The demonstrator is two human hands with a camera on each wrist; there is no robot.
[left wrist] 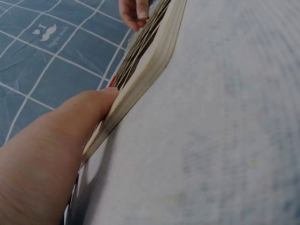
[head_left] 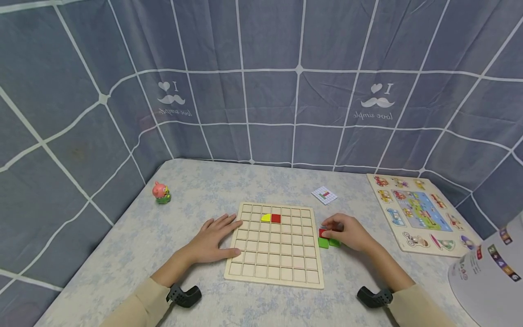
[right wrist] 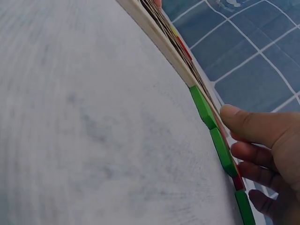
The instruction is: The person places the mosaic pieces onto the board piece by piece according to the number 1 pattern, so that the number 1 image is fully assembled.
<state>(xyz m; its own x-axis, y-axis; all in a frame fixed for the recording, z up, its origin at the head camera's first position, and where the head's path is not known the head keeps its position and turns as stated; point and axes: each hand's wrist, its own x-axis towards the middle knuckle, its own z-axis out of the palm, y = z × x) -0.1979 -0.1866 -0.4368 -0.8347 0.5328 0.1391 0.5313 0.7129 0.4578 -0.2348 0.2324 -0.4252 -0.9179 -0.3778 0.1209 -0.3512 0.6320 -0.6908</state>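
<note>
A wooden grid board [head_left: 273, 284] lies flat on the table, with a yellow tile [head_left: 266, 218] and a red tile [head_left: 276, 219] side by side in its upper rows. My left hand [head_left: 214, 240] rests on the board's left edge, fingers spread and thumb [left wrist: 96, 105] over the rim. Just right of the board, my right hand [head_left: 347, 232] has curled fingers and thumb at another red tile [head_left: 322, 233], pinching it. Green tiles [head_left: 323, 243] lie right beneath that hand; the right wrist view shows several green pieces [right wrist: 222, 150] in a row along the table.
A small patterned card [head_left: 324, 195] lies behind the right hand. Farther right is a picture puzzle board [head_left: 402, 243], with a white cylindrical container [head_left: 486, 277] in the near right corner. A pink and green figurine [head_left: 161, 192] stands back left. Grid-patterned curtain [head_left: 269, 100] surrounds the table.
</note>
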